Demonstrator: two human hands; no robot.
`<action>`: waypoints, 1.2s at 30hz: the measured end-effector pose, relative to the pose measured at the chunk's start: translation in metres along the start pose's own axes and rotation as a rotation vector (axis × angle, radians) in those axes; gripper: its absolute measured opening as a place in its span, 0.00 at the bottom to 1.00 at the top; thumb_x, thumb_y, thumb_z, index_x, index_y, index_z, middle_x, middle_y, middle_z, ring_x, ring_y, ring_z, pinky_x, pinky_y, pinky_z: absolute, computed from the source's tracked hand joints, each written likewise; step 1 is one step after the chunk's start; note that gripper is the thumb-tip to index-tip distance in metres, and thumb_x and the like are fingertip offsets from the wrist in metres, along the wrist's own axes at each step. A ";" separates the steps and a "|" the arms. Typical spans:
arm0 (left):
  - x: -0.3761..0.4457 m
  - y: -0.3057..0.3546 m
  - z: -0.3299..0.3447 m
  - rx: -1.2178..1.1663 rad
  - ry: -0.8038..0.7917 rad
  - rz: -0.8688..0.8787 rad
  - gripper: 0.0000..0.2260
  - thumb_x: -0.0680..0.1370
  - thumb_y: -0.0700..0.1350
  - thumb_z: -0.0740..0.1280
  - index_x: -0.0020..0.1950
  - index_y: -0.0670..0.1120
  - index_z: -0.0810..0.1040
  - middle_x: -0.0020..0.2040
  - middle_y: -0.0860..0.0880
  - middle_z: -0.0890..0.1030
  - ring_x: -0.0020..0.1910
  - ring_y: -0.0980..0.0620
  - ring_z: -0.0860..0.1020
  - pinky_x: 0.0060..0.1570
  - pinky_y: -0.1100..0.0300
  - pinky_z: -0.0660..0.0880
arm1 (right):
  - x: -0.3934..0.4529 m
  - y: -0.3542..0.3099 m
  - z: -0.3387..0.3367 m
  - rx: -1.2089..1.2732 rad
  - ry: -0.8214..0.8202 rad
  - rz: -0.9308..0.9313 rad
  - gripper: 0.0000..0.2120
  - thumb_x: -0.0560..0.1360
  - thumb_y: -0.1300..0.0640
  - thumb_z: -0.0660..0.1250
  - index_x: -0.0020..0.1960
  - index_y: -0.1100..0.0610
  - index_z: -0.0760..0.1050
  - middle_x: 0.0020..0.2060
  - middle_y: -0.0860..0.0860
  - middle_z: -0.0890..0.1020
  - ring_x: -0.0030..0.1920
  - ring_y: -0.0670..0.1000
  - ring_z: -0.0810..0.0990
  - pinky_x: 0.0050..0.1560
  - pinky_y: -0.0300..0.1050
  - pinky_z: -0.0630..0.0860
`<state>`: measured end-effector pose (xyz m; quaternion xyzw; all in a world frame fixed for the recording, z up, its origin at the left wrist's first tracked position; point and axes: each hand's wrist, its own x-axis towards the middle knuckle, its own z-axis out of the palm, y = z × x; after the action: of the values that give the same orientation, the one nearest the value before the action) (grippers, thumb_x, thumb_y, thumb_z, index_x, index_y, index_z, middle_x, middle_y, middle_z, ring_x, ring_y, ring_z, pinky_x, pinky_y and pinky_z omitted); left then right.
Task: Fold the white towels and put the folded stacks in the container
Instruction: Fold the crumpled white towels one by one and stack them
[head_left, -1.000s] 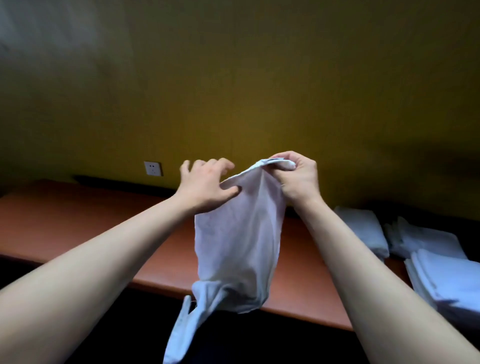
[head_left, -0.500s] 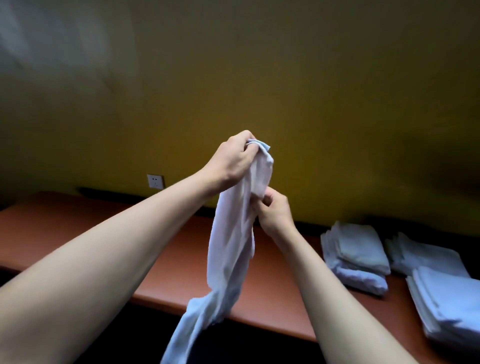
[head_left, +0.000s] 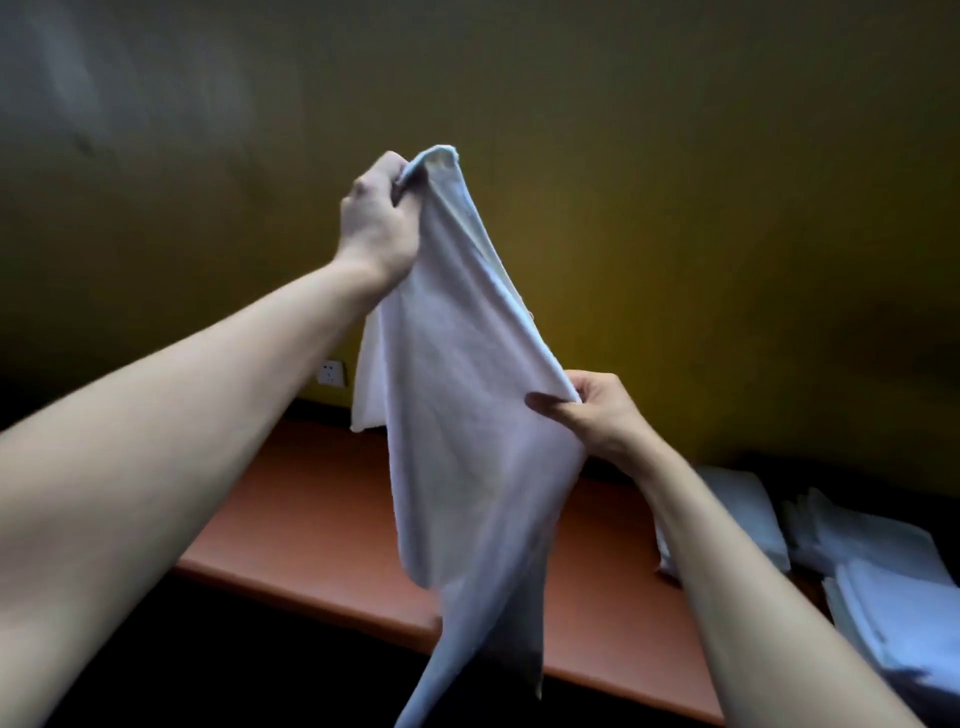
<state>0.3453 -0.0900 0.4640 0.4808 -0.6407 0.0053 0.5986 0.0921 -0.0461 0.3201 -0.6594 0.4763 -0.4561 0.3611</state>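
Over an orange-brown table (head_left: 311, 525) bearing folded stacks (head_left: 883, 587) at its right end, a white towel (head_left: 457, 415) hung in mid-air, apparently being opened out for folding. The left hand (head_left: 376, 223) gripped its raised top corner while the right hand (head_left: 597, 410) pinched a lower edge, drawing it taut.

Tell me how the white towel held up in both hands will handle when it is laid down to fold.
The thin white cloth towel looks floppy: it sags between left hand and right hand. Probably light, since pinches hold it. Its trailing tail may bunch.
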 end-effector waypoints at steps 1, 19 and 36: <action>0.004 -0.005 -0.004 0.017 0.016 -0.009 0.08 0.82 0.48 0.62 0.43 0.49 0.71 0.33 0.55 0.70 0.38 0.52 0.69 0.37 0.60 0.61 | -0.004 0.005 -0.010 -0.010 -0.020 0.055 0.17 0.68 0.51 0.80 0.45 0.64 0.82 0.37 0.52 0.83 0.37 0.48 0.79 0.40 0.46 0.75; -0.110 -0.184 -0.048 0.262 0.073 -0.585 0.12 0.81 0.47 0.57 0.58 0.44 0.77 0.59 0.42 0.80 0.61 0.38 0.76 0.61 0.50 0.70 | -0.152 0.180 -0.123 -1.029 0.400 0.832 0.09 0.77 0.58 0.66 0.50 0.53 0.84 0.54 0.63 0.83 0.56 0.64 0.81 0.52 0.52 0.77; -0.141 -0.289 -0.134 0.234 0.446 -0.661 0.16 0.72 0.54 0.59 0.49 0.48 0.82 0.45 0.48 0.85 0.46 0.47 0.83 0.50 0.54 0.80 | -0.143 0.162 -0.143 -0.214 1.334 0.136 0.03 0.75 0.41 0.65 0.44 0.38 0.75 0.43 0.50 0.84 0.41 0.57 0.86 0.36 0.56 0.83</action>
<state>0.6022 -0.0809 0.2285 0.7124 -0.3014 -0.0104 0.6337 -0.1097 0.0387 0.1821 -0.2377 0.6801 -0.6917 -0.0494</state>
